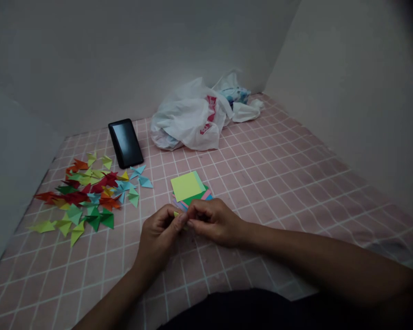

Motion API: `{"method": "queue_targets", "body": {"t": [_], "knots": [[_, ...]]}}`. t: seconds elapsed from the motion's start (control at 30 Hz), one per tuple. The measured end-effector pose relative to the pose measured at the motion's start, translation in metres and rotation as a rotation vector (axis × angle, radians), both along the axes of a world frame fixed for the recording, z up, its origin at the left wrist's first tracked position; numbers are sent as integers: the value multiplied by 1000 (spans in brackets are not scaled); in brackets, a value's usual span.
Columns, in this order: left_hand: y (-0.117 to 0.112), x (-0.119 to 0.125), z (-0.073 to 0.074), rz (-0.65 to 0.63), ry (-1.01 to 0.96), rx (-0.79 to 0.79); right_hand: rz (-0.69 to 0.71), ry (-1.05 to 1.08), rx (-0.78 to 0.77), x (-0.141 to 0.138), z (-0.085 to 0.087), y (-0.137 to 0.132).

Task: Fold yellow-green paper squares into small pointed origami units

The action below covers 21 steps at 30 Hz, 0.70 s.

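My left hand (160, 236) and my right hand (213, 222) meet low in the middle of the head view, fingers pinched together on a small yellow-green folded paper piece (176, 214). Only a corner of that piece shows between the fingertips. Just beyond the hands lies a stack of coloured square paper sheets (187, 185) with a yellow-green sheet on top. To the left, a scattered pile of folded paper triangles (89, 195) in red, green, yellow, orange and blue lies on the pink checked cloth (278, 174).
A black phone (125, 143) lies face up behind the triangles. A crumpled white plastic bag (189, 119) with more bags behind it sits in the far corner. Pale walls close in the surface at the back, left and right.
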State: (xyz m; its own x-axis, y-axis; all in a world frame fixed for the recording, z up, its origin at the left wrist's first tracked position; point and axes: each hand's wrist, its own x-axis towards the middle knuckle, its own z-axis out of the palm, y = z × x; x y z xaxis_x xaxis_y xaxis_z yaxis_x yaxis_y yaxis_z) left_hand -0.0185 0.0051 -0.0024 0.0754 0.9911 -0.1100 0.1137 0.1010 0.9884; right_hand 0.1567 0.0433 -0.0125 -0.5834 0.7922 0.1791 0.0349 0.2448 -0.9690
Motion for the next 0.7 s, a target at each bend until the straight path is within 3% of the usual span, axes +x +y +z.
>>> {"method": "queue_targets", "body": {"t": [0.2,0.4,0.47,0.7], "knots": [[-7,2,0,70,-24,-48,33,59,-214,-2,6,-6],[4,3,3,43,-98,-29,-177,22,40,1,1,0],[6,3,3,66,-101,-19,-230,47,49,2,0,0],[4,4,0,162,-73,83,-229,89,95,3,1,-1]]}}
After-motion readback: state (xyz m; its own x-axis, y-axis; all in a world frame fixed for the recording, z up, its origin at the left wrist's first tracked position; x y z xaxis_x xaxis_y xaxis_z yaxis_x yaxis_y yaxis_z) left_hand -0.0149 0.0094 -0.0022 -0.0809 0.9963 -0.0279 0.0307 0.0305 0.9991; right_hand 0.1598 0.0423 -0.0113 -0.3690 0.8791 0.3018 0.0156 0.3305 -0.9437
